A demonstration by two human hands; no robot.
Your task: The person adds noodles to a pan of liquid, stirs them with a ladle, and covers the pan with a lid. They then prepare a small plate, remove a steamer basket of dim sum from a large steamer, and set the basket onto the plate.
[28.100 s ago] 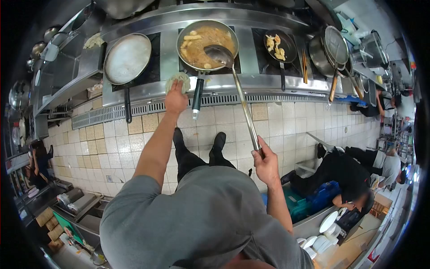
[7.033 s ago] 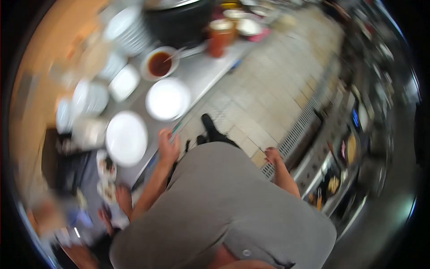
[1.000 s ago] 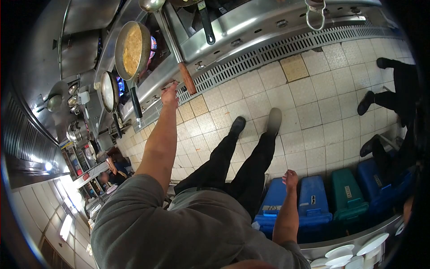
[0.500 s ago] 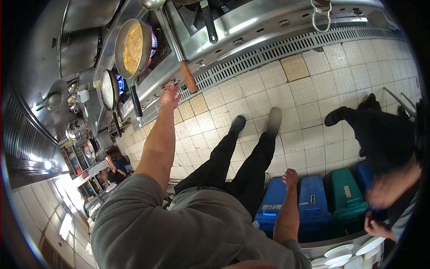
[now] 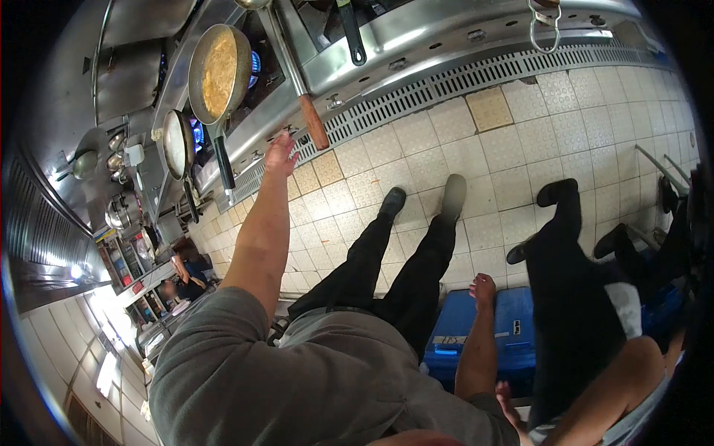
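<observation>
My left hand [image 5: 278, 154] reaches to the stove front, its thumb and index finger pinching a small burner knob [image 5: 286, 134]; the other fingers are loosely apart. Just left of it points the handle of a frying pan [image 5: 220, 72], which holds a yellow-brown egg-like layer above a blue flame. Beside that, a second frying pan [image 5: 177, 145] sits over another lit burner. A long-handled ladle [image 5: 312, 123] with a wooden grip juts past the stove edge to the right of my hand. My right hand [image 5: 483, 288] hangs at my side, fingers curled, with nothing visible in it.
Another person [image 5: 580, 297] in black trousers stands close on my right, and further legs show behind. Blue lidded bins [image 5: 513, 334] stand behind my right arm. A floor grate [image 5: 416, 89] runs along the stove. One more person [image 5: 190, 275] is at the far left.
The flame under the egg pan has shrunk. The person on my right has moved in closer, now covering the green bin and the plates. My hands have hardly moved.
</observation>
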